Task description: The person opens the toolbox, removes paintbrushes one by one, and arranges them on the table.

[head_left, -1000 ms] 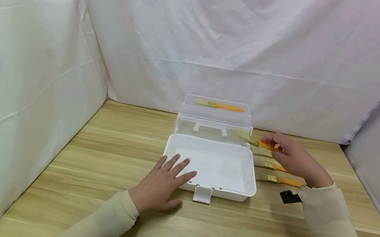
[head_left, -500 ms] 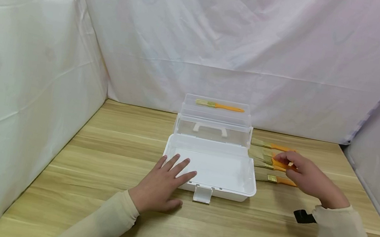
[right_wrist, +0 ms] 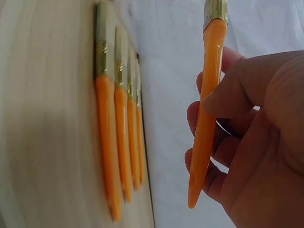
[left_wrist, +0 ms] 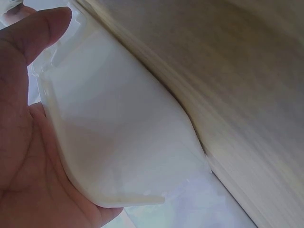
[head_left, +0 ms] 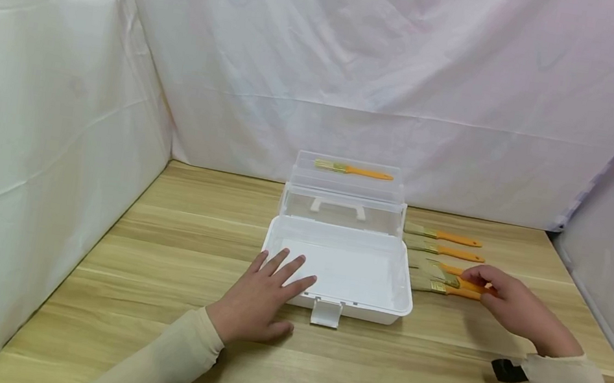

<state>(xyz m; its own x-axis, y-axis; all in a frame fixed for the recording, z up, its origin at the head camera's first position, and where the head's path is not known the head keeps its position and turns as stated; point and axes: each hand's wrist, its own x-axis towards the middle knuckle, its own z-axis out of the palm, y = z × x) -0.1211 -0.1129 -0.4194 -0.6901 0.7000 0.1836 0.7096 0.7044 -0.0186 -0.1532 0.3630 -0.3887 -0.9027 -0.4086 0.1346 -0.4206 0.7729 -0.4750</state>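
My right hand (head_left: 514, 309) pinches the orange handle of a paintbrush (right_wrist: 214, 52) between thumb and fingers. In the head view, that brush is over the nearer part of a row of paintbrushes (head_left: 458, 254) right of the box, bristles pointing left. The right wrist view shows it apart from several brushes (right_wrist: 110, 137) lying side by side on the table. My left hand (head_left: 255, 305) rests on the front left rim of a white plastic box (head_left: 408, 297), fingers spread and straight. In the left wrist view, the palm lies against the box's wall (left_wrist: 118, 114).
The box's clear lid (head_left: 309, 179) is folded back, with another orange-handled paintbrush (head_left: 368, 173) on it. A white handle (head_left: 339, 206) shows on the lid, and a latch (head_left: 326, 314) hangs at the front. White cloth (head_left: 277, 69) hangs behind the wooden table (head_left: 209, 217).
My right hand has carried the paintbrush from beside the lid toward me and to the right, over the row to its nearer end. My left hand has stayed on the box.
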